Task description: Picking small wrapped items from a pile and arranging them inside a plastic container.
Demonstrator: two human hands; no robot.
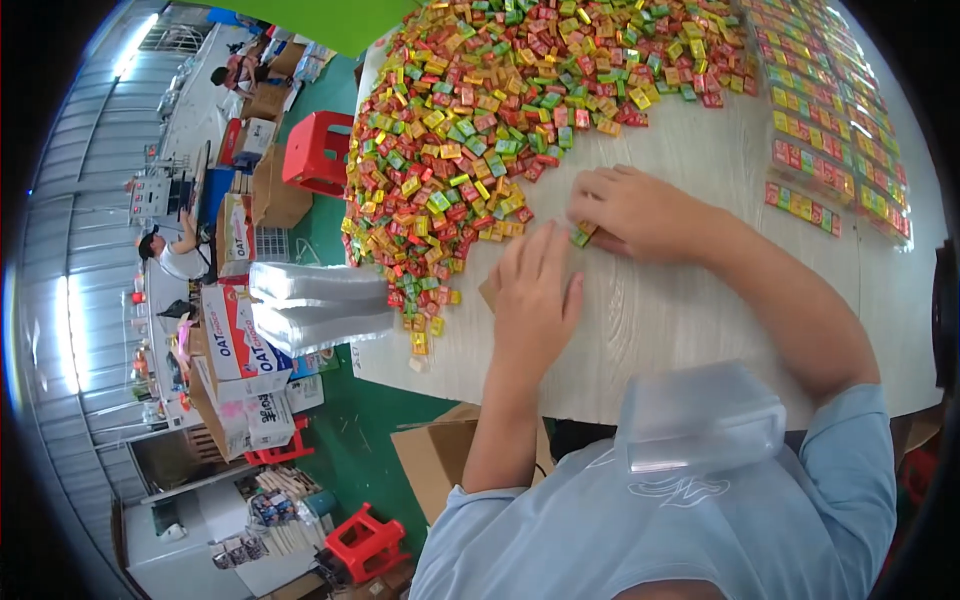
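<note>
A large heap of small wrapped candy packs (490,110) in red, yellow, green and orange covers the far and left part of the table. My right hand (645,212) is at the heap's near edge, its fingers curled round a small yellow-green candy pack (583,235), partly hidden. Beside it, my left hand (537,295) rests palm down with fingers stretched toward the heap. A brownish flat edge (488,293) shows by its fingers, the rest covered by the hand.
Clear-wrapped rows of candy packs (812,130) are stacked at the right, with a single row (803,208) nearer me. Clear plastic boxes (700,418) are by my chest; more clear sleeves (320,305) jut over the left edge. Cartons (245,335) and a red stool (318,152) stand beyond.
</note>
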